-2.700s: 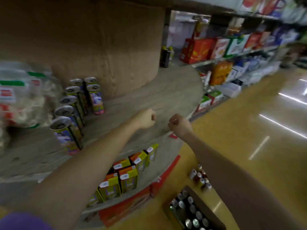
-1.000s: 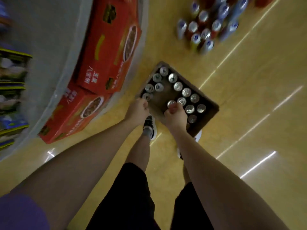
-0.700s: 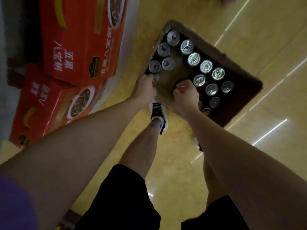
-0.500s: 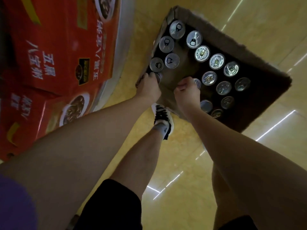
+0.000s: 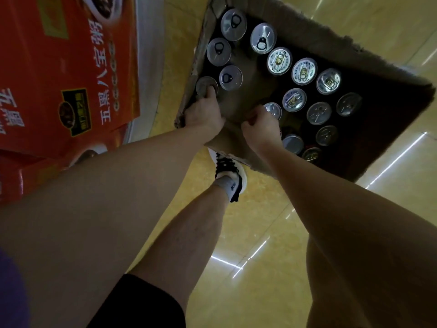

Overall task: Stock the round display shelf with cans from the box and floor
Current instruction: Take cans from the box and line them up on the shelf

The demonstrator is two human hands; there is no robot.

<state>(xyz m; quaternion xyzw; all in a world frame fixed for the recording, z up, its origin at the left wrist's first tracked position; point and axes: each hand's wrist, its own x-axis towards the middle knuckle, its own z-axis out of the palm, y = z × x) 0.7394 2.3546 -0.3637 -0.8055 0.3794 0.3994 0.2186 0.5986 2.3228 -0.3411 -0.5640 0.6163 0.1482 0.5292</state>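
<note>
hands: left hand point(image 5: 205, 114) grips a corner can point(image 5: 205, 86), right hand point(image 5: 261, 126) another can point(image 5: 273, 110); red cartons point(image 5: 68, 67) beside box point(image 5: 335, 47).

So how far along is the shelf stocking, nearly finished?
Not nearly. The cardboard box has gaps, so some cans look taken. In hand: the left hand grips a can at the box's corner, and the right hand closes on another can. About a dozen more remain inside.
</note>
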